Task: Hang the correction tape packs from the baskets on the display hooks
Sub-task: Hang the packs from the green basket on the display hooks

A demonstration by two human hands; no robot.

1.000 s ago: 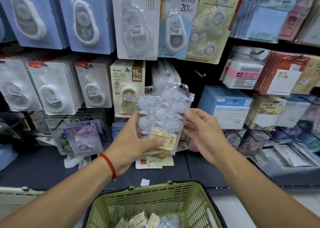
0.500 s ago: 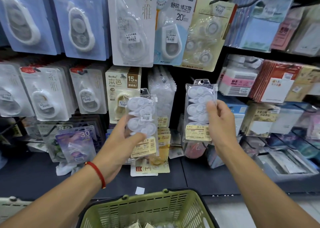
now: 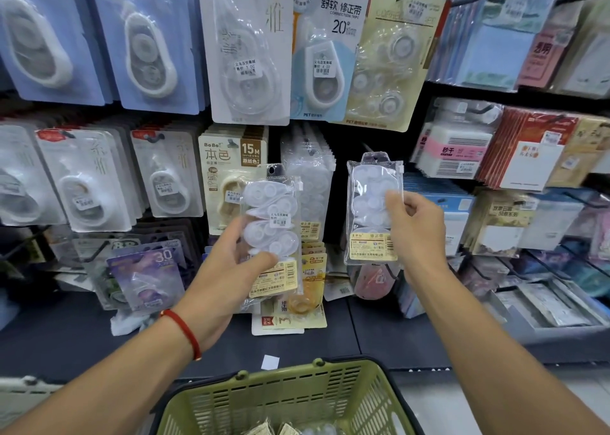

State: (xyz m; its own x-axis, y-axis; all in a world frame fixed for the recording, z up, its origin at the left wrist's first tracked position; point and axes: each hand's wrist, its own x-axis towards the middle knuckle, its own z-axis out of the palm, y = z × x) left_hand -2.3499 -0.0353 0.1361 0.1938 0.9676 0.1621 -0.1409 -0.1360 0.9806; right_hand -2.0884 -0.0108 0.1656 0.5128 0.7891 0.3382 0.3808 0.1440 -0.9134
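Both hands hold clear correction tape packs in front of the display: the left hand (image 3: 227, 269) grips one pack (image 3: 274, 233) by its lower edge, thumb across the front, and the right hand (image 3: 416, 233) pinches a second pack (image 3: 369, 210) upright, near a row of matching hung packs (image 3: 310, 183). Below them sits a green basket (image 3: 297, 398) with more packs inside

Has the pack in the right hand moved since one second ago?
Yes. The right-hand pack went right, away from the left-hand pack, toward the blue boxes.
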